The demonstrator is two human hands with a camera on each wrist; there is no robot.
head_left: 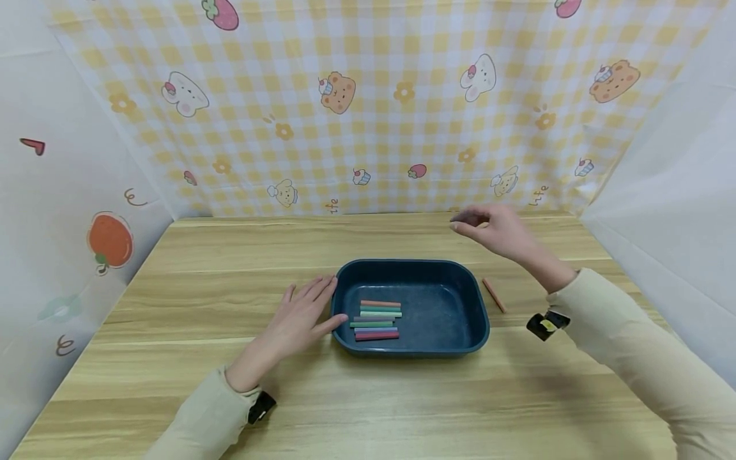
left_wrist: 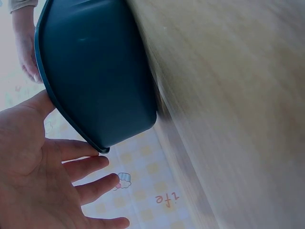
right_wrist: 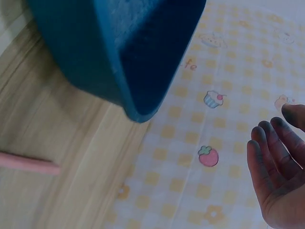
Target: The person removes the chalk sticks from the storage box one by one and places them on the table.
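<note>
A dark blue-green tray (head_left: 443, 306) stands on the wooden table, with several coloured chalk sticks (head_left: 376, 324) lying side by side in its left half. My left hand (head_left: 299, 316) touches the tray's left end, its thumb over the rim and its fingers spread along the outside. In the left wrist view, that hand's fingers (left_wrist: 93, 191) are fairly straight. Raised beyond the tray's far right corner, my right hand (head_left: 494, 230) has loosely bent fingers and holds nothing. Dark smudges mark its fingertips (right_wrist: 259, 132). One orange chalk stick (head_left: 494, 295) lies on the table right of the tray.
The wooden table (head_left: 230, 255) reaches back to a yellow checked cloth (head_left: 379, 140) printed with cartoon animals. White sheets (head_left: 673, 191) hang at both sides. Each wrist carries a small black camera, such as the right wrist camera (head_left: 547, 324).
</note>
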